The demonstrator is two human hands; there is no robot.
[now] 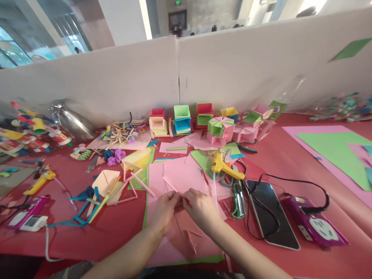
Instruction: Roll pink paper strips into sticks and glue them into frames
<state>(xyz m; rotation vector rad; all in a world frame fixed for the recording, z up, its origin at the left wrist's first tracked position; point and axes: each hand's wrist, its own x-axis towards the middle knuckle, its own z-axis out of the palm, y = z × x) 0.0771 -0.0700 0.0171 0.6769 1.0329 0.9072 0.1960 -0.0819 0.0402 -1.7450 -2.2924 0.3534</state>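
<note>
My left hand and my right hand meet over a stack of pink paper sheets. Both are closed, fingertips pinched on a narrow pink paper strip whose far end sticks out past my left fingers. The part between my fingers is hidden. Under my wrists, a folded pink paper piece lies on the sheets. To the left rest folded pink strips bent into angular shapes. A yellow glue gun lies beyond my right hand, near a green-edged utility knife.
On the right are a phone, a purple power strip and a black cable. Coloured paper boxes line the white partition. Left stand a metal jug, another glue gun and blue strips.
</note>
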